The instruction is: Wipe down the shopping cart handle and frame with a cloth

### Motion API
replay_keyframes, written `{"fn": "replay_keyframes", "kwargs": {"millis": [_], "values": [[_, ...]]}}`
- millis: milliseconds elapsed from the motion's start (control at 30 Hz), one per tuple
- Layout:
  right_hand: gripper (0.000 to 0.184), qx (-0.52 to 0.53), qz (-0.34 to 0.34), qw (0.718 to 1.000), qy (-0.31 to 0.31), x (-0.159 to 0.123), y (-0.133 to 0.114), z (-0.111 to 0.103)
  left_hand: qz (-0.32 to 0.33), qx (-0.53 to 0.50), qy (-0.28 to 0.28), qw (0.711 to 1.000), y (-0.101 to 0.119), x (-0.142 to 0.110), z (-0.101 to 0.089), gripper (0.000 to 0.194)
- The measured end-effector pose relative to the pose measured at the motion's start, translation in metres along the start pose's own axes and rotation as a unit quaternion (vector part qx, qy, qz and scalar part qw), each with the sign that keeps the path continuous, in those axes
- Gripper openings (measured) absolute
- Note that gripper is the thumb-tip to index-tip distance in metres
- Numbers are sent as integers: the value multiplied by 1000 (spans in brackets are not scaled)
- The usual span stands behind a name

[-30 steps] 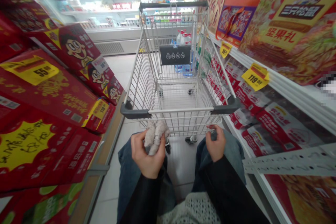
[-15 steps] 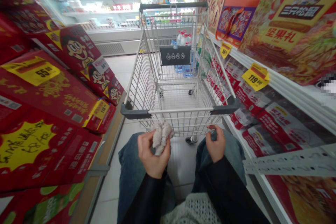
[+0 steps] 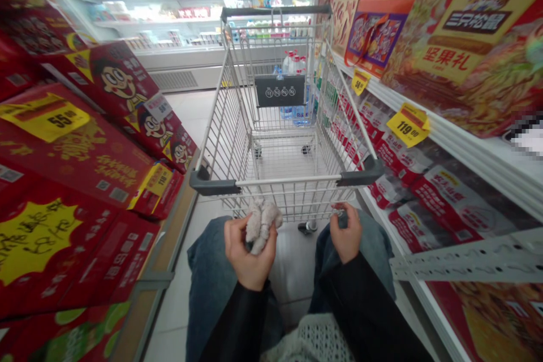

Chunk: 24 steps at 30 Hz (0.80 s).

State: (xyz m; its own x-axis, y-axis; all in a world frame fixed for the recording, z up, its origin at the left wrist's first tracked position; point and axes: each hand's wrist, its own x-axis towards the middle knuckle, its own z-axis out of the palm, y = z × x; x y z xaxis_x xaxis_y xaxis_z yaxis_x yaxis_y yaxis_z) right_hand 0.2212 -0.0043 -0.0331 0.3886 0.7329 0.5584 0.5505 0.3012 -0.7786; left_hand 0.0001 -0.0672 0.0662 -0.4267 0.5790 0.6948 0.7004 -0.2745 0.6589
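Note:
A crumpled greyish-white cloth (image 3: 263, 223) is pinched in my left hand (image 3: 251, 251), between the thumb and the curled fingers. It is held just in front of the near end of a wire shopping cart (image 3: 292, 182), overlapping its lower wires in view. My right hand (image 3: 347, 235) is at the cart's lower right corner, thumb and fingers curled round the wire there; the exact contact is partly hidden. Inside, the cart's wire floor and a dark sign panel (image 3: 280, 90) show. Dark grey plastic covers the near corners of the rim.
Red gift boxes (image 3: 85, 150) are stacked close on the left. On the right, a shelf (image 3: 475, 164) holds gift boxes above packs of bottles (image 3: 462, 198). Beyond the cart stand water bottles (image 3: 292, 113) and a lit refrigerated display (image 3: 186, 11). My knees flank the cart's near end.
The view has shifted slightly, so most things sit a little further left. The cloth in my left hand has turned slightly. My right hand stays at the cart's corner.

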Motion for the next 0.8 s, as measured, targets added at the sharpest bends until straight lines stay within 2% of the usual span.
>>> {"fn": "replay_keyframes", "kwargs": {"millis": [200,467,633,800], "values": [[20,-1,3,1000,-3,0,0,0,12,0,26,1000,7,6,-3,39],[19,-2,-3,1000,-18,1,5,-2,17,14,-4,1000,0,-3,1,35],[19,-13,-16,998,-57,8,4,-10,21,3,19,1000,7,4,-2,41],[12,-31,-34,989,-141,31,-2,-19,-23,-31,-21,999,-1,0,-3,35]]}}
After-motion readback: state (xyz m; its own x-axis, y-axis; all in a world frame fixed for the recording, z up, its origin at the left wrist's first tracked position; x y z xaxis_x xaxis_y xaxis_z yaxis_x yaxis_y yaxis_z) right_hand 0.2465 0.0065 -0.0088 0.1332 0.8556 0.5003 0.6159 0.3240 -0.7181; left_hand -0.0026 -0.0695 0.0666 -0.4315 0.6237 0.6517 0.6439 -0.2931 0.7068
